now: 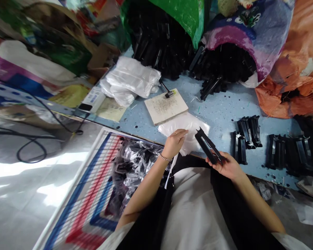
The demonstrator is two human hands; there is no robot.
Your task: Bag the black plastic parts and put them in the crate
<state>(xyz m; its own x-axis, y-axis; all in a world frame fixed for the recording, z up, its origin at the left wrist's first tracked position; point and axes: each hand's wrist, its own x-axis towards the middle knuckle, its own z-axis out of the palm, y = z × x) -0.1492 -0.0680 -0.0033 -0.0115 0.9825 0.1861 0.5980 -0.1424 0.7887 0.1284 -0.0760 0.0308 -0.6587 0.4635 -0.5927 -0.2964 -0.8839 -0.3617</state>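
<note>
1. The right hand held a long black plastic piece just above the near edge of the counter. Its fingers were curled around the piece's lower end, and the forked tip pointed away toward the left hand.
2. The left hand lay on a clear bag that was flat on the counter, right beside the forked tip. Its fingers were close together on the film. Whether they pinched a layer could not be told.
3. The black piece looked stiff, light and smooth, as moulded plastic is. It would probably stay rigid when held at one end. The thin prongs of the fork seemed the weakest part, so the solid shaft near the lower end was likely the safer place to grip.
4. The clear bag looked thin, limp and slippery, and its layers probably clung together. A light pinch at one edge would likely suit it better than a flat press.
5. More black pieces stood in rows to the right on the counter. Others spilled from a green sack at the far side.
6. A pale pad lay just beyond the clear bag, with a heap of white bags further left.
</note>
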